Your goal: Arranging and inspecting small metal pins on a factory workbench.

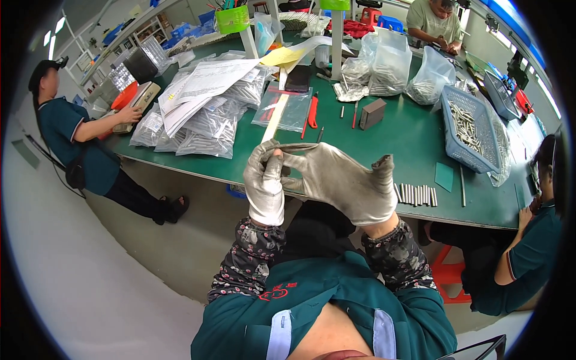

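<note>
Both my hands wear white work gloves with grey-stained palms and fingers, held up before the table's front edge. My left hand (264, 183) is closed, pinching a stretched fingertip of the right glove (342, 177); a bare thumb tip pokes out of the left glove. Inside the right glove, my right hand (360, 192) reaches leftward, its fingers extended and apart, with nothing visible in them. The right glove's thumb end is crumpled and sticks up. Just right of this hand, a row of short metal pins (417, 195) lies on the green table (360, 153).
Bagged metal pins and papers (207, 84) are piled left. A red-handled cutter (313, 111), dark block (372, 114) and clear bag (282, 108) lie ahead. A blue basket of pins (471, 129) stands right. One person (84, 132) stands left; another (522, 258) sits right.
</note>
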A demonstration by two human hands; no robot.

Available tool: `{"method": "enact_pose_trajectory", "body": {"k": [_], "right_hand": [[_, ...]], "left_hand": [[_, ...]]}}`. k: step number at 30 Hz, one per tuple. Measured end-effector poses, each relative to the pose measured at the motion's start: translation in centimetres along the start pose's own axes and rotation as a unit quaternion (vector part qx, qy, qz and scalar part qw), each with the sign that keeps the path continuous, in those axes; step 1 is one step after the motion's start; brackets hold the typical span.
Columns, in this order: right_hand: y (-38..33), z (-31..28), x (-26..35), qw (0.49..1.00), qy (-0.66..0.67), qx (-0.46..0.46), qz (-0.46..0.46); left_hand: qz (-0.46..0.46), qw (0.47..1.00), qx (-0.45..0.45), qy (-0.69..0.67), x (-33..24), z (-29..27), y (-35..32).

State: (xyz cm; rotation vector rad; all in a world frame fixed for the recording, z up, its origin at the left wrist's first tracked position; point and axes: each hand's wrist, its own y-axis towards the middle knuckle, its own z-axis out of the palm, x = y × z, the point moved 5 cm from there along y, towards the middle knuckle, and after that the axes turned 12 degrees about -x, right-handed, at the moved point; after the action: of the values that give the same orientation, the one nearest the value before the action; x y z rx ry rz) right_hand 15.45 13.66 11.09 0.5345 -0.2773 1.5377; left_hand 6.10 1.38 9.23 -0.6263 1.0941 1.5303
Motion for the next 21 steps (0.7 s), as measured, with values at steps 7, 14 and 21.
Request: {"method": "enact_pose_trajectory", "body": {"k": [7, 14, 21], "right_hand": [[0.8, 2.4, 0.5, 0.998, 0.004, 0.055, 0.021], [-0.8, -3.8, -0.2, 0.969, -0.132, -0.188, -0.095], [-2.3, -2.4, -0.2, 0.944, -0.256, -0.154, -0.14]], "left_hand": [[0.035, 0.999, -0.018, 0.027, 0.3, -0.7, -0.1], [0.073, 0.997, -0.037, 0.004, 0.4, -1.7, -0.2], [0.09, 0.995, -0.045, -0.015, 0.1, -2.4, 0.4]]}}
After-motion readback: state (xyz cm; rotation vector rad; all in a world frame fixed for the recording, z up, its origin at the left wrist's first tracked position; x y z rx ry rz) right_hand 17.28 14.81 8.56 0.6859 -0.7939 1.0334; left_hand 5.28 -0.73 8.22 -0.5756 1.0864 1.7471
